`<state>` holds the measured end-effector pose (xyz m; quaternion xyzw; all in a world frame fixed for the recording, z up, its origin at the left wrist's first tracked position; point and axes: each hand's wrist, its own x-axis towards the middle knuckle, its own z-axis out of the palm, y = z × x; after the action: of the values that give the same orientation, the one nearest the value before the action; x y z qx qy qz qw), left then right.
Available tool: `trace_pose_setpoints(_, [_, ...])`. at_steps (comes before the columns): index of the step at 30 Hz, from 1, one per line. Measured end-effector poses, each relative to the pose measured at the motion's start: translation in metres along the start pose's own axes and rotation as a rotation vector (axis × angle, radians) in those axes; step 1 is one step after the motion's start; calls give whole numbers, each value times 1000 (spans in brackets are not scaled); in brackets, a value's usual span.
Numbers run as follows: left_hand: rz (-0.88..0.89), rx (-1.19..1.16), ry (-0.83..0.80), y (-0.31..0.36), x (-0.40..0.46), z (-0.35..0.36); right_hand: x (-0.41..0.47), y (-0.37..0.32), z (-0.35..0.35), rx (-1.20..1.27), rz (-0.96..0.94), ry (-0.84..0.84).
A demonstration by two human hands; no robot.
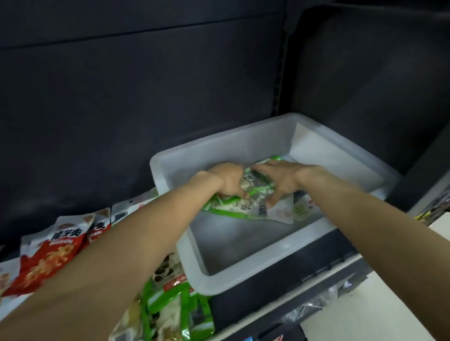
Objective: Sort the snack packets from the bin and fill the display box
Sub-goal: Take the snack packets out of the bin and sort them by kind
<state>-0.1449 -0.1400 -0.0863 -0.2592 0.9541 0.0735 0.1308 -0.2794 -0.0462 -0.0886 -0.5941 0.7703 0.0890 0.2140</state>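
A: White plastic bin [253, 273], translucent, sits on the dark shelf [255, 299]. Head view only, so one entry. Both forearms reach into it from the near side.

B: Hand states?

A: Left hand [227, 179] is curled, fingertips pinching the left edge of the green packets [238, 212]. Right hand [278, 179] is curled too, fingers hooked over the right part of the same bunch. Both have hold of it; neither is spread flat.

B: Where does the bunch lie?

A: Inside the bin, at the middle toward the far wall, tilted. Count unclear, several overlapping. A paler packet [302, 207] lies just beside it under the right wrist. The near half of the bin floor is bare.

B: Outside the bin?

A: Left of it on the shelf: more green packets [176, 314] at the near edge, red packets [53, 259] further left. No display box identifiable in this view.

B: Step in hand?

A: Judgement: gathering the last green packets out of the bin. Sorting looks well along, since the bin is nearly spent and the piles outside are grouped by colour.

B: Next move calls for?

A: Likely a firm two-handed squeeze so the slick film does not fan out, a lift clear over the bin rim, then a carry left to the green pile. The pale packet needs a separate pick.
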Motion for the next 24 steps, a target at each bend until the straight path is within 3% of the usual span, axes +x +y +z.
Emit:
trace_pose_setpoints(9, [131,398,51,17,-22,2,-2,-4,0,-205,132,148])
trace_pose_setpoints(14, [119,518,163,15,-23,2,-10,-6,-4,-134,154,197])
trace_pose_setpoints(16, [58,411,240,12,-27,-7,-19,-12,-12,8,119,309])
trace_pose_setpoints(22, [-165,-230,586,-20,-88,-52,-73,-60,-35,573,-37,874])
trace_pose_setpoints(24, [-196,-490,697,-37,-121,-51,-89,-90,-35,776,-128,928])
